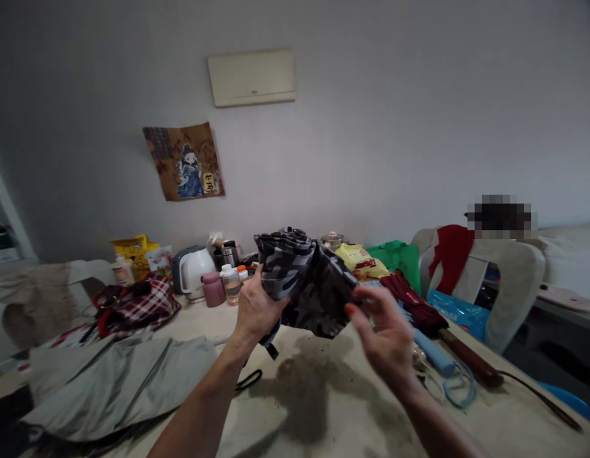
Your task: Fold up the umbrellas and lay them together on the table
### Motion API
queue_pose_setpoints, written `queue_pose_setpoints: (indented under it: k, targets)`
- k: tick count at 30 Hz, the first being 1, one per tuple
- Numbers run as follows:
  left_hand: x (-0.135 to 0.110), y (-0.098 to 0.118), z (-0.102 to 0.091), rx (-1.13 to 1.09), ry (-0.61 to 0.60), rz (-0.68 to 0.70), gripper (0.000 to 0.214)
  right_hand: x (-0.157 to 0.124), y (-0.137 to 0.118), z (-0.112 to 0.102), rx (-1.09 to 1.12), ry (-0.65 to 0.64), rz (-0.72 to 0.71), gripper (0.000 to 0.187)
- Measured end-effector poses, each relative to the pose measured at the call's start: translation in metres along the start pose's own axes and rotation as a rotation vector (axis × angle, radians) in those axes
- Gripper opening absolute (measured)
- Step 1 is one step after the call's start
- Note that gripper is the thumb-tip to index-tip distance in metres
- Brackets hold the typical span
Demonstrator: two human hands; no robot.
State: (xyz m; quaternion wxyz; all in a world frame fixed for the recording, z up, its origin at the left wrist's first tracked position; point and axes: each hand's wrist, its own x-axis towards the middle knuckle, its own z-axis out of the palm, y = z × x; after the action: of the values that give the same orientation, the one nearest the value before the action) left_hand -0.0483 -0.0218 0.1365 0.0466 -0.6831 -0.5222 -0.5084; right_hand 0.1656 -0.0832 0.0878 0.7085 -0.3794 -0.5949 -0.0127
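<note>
A folding umbrella (287,264) in grey and black camouflage cloth is held up above the table, its canopy partly gathered. My left hand (261,305) wraps round the bundled part of the umbrella. To the right a loose fold of the canopy (323,292) spreads out, and my right hand (380,324) pinches its outer edge between thumb and fingers. A strap end hangs below my left hand, and a dark cord loop shows near the tabletop under it.
A grey cloth (123,381) lies at left, with a plaid bag (149,302) behind it. Along the back stand a white kettle (196,270) and a pink jar (212,289). At right lie a dark red umbrella (414,302) and a light blue one (433,350). A person's head is beyond the chair (519,280).
</note>
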Motion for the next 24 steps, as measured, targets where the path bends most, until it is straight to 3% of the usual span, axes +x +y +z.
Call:
queue_pose_setpoints:
  k: [1, 2, 3, 5, 11, 14, 16, 18, 20, 22, 24]
  targets:
    - [-0.002, 0.0, -0.001, -0.028, 0.004, 0.015, 0.044, 0.006, 0.007, -0.003, -0.043, 0.135, -0.052, 0.046]
    - [-0.004, 0.0, -0.001, -0.041, 0.01, 0.033, 0.043, 0.012, 0.013, -0.006, -0.082, 0.171, -0.077, 0.078]
    - [-0.006, 0.0, -0.002, -0.044, 0.019, 0.054, 0.042, 0.017, 0.018, -0.007, -0.12, 0.095, -0.092, 0.102]
    - [-0.011, 0.001, -0.002, -0.047, 0.037, 0.12, 0.04, 0.022, 0.026, -0.006, -0.167, -0.063, -0.105, 0.113]
    - [-0.017, -0.006, -0.007, -0.143, -0.041, 0.237, 0.04, 0.03, 0.044, -0.009, -0.084, -0.314, 0.178, 0.101]
    - [-0.012, -0.014, -0.014, -0.141, -0.111, 0.278, 0.034, 0.033, 0.043, -0.03, 0.058, -0.593, 0.222, 0.058]
    - [-0.01, -0.018, -0.018, -0.119, -0.119, 0.303, 0.031, 0.034, 0.038, -0.044, 0.323, -0.781, 0.251, 0.026]
    - [-0.011, -0.02, -0.02, -0.106, -0.095, 0.329, 0.029, 0.035, 0.035, -0.055, 0.698, -0.83, 0.288, 0.039]
    - [-0.012, -0.019, -0.021, -0.108, -0.029, 0.302, 0.029, 0.033, 0.034, -0.059, 0.871, -0.769, 0.347, 0.045]
    - [-0.014, -0.015, -0.019, -0.12, 0.076, 0.192, 0.031, 0.021, 0.035, -0.052, 0.733, -0.798, 0.448, 0.037]
    - [-0.015, -0.008, -0.014, -0.155, 0.192, 0.035, 0.032, -0.003, 0.034, -0.033, 0.455, -0.919, 0.535, 0.031]
